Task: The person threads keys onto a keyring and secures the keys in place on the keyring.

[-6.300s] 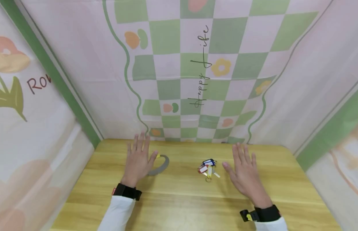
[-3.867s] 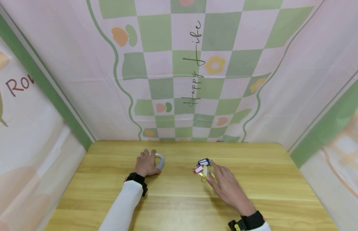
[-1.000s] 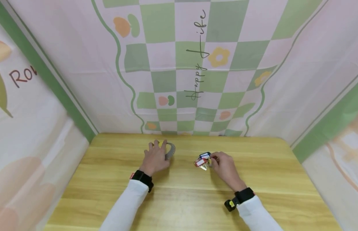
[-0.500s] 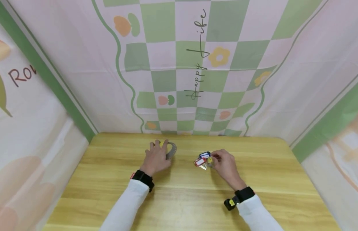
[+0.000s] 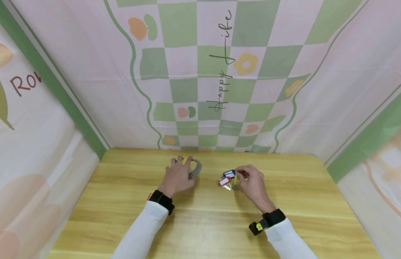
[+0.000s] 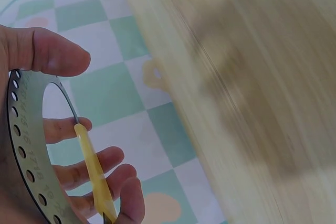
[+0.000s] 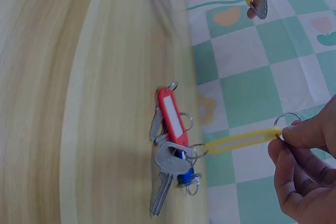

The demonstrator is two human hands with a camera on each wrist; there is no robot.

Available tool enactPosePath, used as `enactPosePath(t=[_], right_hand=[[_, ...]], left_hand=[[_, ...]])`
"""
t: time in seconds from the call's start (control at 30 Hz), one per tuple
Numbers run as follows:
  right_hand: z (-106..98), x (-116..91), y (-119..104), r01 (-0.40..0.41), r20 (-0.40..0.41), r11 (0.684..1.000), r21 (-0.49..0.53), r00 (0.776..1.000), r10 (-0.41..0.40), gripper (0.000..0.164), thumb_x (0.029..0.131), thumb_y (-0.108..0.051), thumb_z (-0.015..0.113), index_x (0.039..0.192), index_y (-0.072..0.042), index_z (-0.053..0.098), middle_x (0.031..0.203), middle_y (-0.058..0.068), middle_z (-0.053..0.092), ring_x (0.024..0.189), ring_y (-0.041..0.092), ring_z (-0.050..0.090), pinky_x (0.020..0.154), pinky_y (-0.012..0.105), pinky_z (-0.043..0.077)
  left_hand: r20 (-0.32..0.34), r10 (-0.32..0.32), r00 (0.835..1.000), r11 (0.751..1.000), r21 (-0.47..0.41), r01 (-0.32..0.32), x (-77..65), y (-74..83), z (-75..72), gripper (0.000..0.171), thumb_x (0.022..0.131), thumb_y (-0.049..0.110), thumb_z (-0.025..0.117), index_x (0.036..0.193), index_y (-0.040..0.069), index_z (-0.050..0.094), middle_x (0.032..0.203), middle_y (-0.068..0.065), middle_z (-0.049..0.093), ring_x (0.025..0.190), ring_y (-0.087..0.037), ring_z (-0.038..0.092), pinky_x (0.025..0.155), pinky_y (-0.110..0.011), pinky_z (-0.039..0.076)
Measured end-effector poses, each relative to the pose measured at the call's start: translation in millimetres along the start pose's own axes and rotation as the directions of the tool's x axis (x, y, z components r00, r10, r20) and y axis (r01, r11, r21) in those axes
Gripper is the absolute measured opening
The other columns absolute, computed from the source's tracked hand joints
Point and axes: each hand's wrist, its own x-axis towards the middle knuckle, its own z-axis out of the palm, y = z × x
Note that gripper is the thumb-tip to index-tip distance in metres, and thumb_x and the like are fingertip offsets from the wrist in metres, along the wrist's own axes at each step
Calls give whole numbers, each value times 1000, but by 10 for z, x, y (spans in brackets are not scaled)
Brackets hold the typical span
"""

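Observation:
My left hand [image 5: 176, 177] holds a grey curved plate [image 6: 31, 140] with numbered holes along its outer edge and a yellow bar [image 6: 93, 171] across it. In the left wrist view the fingers curl round the yellow bar, and the thumb lies over the plate's upper end. My right hand [image 5: 253, 183] pinches one end of a yellow key tag [image 7: 239, 141] between thumb and fingertips. From the tag's other end, a ring links to a silver key [image 7: 173, 166]. Beneath are a red key tag [image 7: 172, 114] and a partly covered blue key tag [image 5: 229, 174], with more keys.
A wooden table [image 5: 200, 223] spreads under both hands. At its back edge rises a curtain [image 5: 213, 82] in green and white checks with writing on it. Printed cloth panels [image 5: 42, 144] close in the sides.
Earlier both hands were spread open; the left then took hold of the grey plate, the right of the yellow key tag. In the last second the plate shifts slightly right and the yellow tag turns.

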Motion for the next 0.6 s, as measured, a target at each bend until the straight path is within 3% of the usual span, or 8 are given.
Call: enactPosePath(t=[0.33, 0.6], right_hand=[[-39, 43, -94, -21, -38, 995, 102, 999, 25, 13, 84, 6, 77, 96, 1, 76, 89, 12, 74, 75, 24, 68, 65, 19, 51], [-31, 64, -176, -26, -46, 992, 127, 998, 32, 10, 84, 3, 79, 93, 0, 76, 86, 10, 74, 75, 23, 68, 65, 18, 51]], left_hand=[[-14, 24, 1000, 1000, 1, -24, -12, 44, -11, 80, 84, 33, 73, 155, 11, 42, 140, -27, 46, 124, -46, 45, 84, -63, 50], [-8, 59, 998, 998, 23, -59, -23, 94, -43, 83, 82, 34, 74, 155, 12, 41, 140, -27, 47, 122, -44, 47, 86, -63, 50]])
